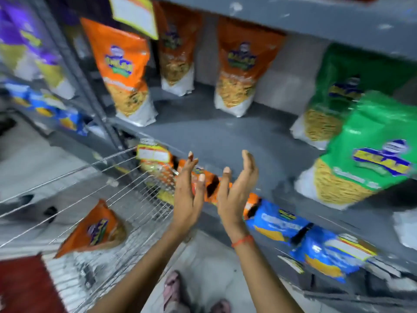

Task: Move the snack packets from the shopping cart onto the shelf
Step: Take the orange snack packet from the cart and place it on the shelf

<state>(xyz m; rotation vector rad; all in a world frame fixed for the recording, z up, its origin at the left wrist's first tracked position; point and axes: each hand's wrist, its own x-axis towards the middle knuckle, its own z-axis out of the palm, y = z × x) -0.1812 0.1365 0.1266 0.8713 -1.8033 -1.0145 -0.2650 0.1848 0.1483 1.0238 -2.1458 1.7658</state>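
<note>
An orange snack packet (97, 230) lies tilted inside the wire shopping cart (126, 177) at the lower left. My left hand (188, 195) and my right hand (237, 195) are raised side by side in front of the grey shelf (225, 136), palms facing each other, fingers apart, holding nothing. Three orange packets (124, 71) stand upright on that shelf at the back and left. Two green packets (370, 154) stand at its right end. The picture is blurred by motion.
Orange and blue packets (279, 222) fill the shelf below, behind yellow price tags (153, 153). Purple and blue packets (29, 44) sit on the rack to the left. A grey upright post (90, 86) divides the racks. My feet (173, 290) stand on the pale floor.
</note>
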